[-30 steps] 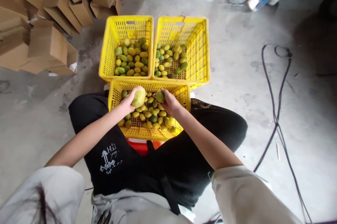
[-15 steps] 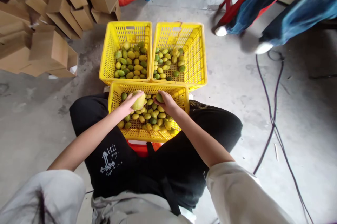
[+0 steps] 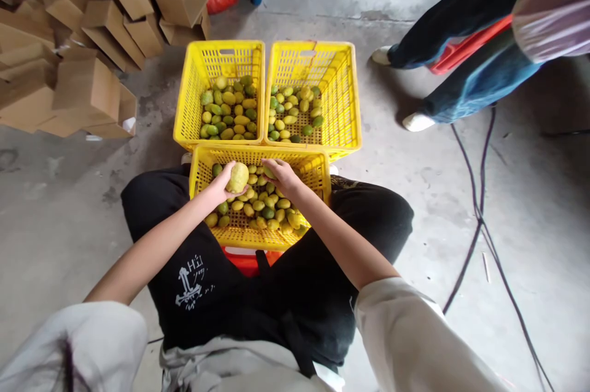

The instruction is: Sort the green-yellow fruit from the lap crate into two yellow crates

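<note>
A near yellow crate [image 3: 318, 166] rests between my knees, holding several small green and yellow fruits. My left hand [image 3: 221, 186] is closed around a larger yellow fruit [image 3: 237, 177] above the crate's left side. My right hand [image 3: 282, 174] is curled over a small green fruit [image 3: 270, 172] at the crate's far middle. Two more yellow crates stand side by side just beyond: the far left crate [image 3: 193, 97] and the far right crate [image 3: 343, 97], both partly filled with the same fruit.
Flattened and folded cardboard boxes [image 3: 87, 29] pile up at the left. Another person's legs in dark trousers [image 3: 461, 17] stand at the upper right by a red stool. A black cable [image 3: 479, 207] runs across the concrete floor on the right.
The other person's legs have stepped further into view at the upper right. My right hand has lowered into the crate with the green fruit; my left hand still holds the yellow fruit.
</note>
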`<state>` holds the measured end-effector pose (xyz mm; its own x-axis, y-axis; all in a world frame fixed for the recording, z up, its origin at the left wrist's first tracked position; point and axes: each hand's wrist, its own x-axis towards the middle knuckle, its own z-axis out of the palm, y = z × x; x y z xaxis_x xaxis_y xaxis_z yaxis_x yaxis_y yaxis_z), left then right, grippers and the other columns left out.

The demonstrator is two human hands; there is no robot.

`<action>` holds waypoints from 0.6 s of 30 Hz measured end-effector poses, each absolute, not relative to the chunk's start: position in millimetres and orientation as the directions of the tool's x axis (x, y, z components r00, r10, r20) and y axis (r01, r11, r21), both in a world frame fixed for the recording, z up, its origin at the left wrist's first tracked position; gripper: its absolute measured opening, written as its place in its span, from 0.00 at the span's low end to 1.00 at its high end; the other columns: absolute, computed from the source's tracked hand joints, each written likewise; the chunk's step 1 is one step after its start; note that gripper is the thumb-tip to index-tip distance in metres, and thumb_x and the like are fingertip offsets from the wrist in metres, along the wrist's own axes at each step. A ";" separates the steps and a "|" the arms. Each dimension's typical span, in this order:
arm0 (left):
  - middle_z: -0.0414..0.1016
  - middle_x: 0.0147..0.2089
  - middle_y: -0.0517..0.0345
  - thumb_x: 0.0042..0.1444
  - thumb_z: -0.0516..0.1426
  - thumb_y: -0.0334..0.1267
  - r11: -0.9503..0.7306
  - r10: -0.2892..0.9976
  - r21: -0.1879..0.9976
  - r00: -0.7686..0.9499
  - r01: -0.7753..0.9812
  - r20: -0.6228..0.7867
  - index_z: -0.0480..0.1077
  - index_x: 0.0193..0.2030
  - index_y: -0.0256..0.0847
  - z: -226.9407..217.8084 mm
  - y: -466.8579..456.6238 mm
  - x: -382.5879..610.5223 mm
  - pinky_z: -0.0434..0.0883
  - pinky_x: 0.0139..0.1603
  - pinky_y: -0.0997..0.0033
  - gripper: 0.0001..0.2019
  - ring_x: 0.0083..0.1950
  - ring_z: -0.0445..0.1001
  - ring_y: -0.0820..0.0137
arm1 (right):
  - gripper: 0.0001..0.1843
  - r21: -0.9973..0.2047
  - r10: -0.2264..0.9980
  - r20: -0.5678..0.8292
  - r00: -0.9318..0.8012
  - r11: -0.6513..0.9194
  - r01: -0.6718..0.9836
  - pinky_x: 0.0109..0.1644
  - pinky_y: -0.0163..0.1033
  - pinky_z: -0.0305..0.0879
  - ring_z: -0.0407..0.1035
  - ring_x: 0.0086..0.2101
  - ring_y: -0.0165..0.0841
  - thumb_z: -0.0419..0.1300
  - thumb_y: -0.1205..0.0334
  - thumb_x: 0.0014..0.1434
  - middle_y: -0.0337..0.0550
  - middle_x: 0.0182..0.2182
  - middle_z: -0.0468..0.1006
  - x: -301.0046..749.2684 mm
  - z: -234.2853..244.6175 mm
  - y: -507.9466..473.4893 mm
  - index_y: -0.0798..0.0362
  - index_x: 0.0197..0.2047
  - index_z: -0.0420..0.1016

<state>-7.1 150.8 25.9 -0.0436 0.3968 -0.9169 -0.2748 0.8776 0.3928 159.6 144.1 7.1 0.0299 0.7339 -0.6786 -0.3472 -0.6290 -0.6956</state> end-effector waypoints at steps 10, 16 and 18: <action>0.79 0.34 0.54 0.60 0.68 0.43 0.805 0.549 0.527 0.003 -0.273 -0.836 0.72 0.42 0.40 18.5 150.0 -13.0 0.82 0.31 0.66 0.12 0.29 0.80 0.66 | 0.07 -0.634 0.632 -0.765 0.123 -0.707 -0.314 0.28 0.33 0.61 0.68 0.29 0.32 0.57 0.57 0.64 0.36 0.24 0.73 170.3 -8.2 145.3 0.49 0.36 0.70; 0.79 0.34 0.57 0.60 0.67 0.43 0.825 0.496 0.480 -0.027 -0.299 -0.868 0.73 0.43 0.41 18.5 149.9 -7.6 0.82 0.33 0.68 0.11 0.29 0.78 0.70 | 0.09 -0.657 0.684 -0.724 0.084 -0.647 -0.387 0.29 0.34 0.66 0.67 0.27 0.30 0.64 0.57 0.58 0.34 0.23 0.69 167.8 -10.6 142.5 0.49 0.34 0.68; 0.79 0.34 0.55 0.64 0.63 0.46 0.841 0.460 0.440 -0.013 -0.316 -0.888 0.73 0.43 0.39 19.5 150.0 -7.3 0.81 0.33 0.69 0.12 0.29 0.79 0.70 | 0.13 -0.683 0.709 -0.698 0.098 -0.618 -0.390 0.31 0.33 0.69 0.68 0.30 0.30 0.69 0.58 0.53 0.35 0.26 0.71 165.5 -10.9 141.8 0.49 0.34 0.67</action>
<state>-7.3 150.0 19.5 -0.0128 0.4597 -0.8880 -0.3157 0.8408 0.4398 165.5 141.8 -10.9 0.0985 0.7095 -0.6978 -0.3899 -0.6177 -0.6830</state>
